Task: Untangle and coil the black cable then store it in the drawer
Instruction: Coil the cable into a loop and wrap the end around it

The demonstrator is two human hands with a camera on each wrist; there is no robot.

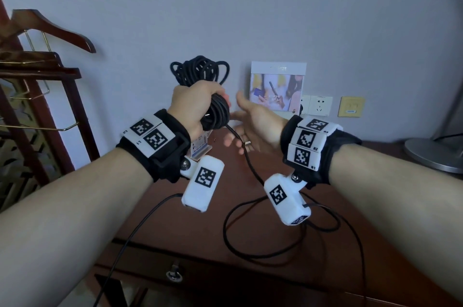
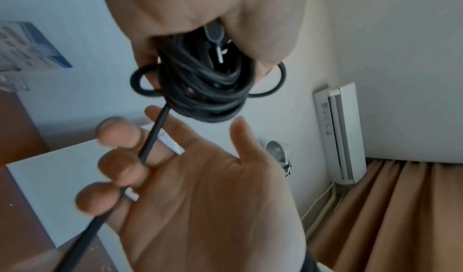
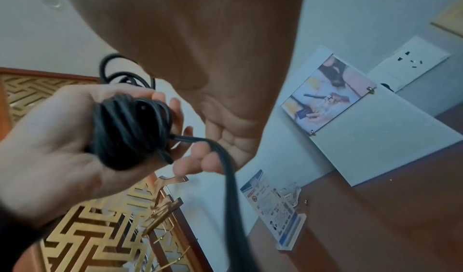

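Observation:
My left hand (image 1: 193, 103) grips a bundle of the black cable (image 1: 219, 113), raised above the wooden table (image 1: 190, 229); its loops (image 1: 200, 71) stick out above the fist. In the left wrist view a metal plug tip shows inside the bundle (image 2: 208, 90). One strand (image 2: 152, 135) runs out of it and passes under the curled fingers of my right hand (image 2: 200, 187), which faces palm-left just right of the bundle (image 1: 250, 126). The slack hangs down and lies in a loop on the table (image 1: 226, 226). The drawer front with its ring pull (image 1: 174, 274) sits below the table edge.
A dark wooden hanger stand (image 1: 50, 76) stands at the left. Against the wall are a photo card (image 1: 278, 86), wall sockets (image 1: 318, 105) and a small printed sign (image 1: 200, 150). A round metal lamp base (image 1: 433, 153) rests at the table's right.

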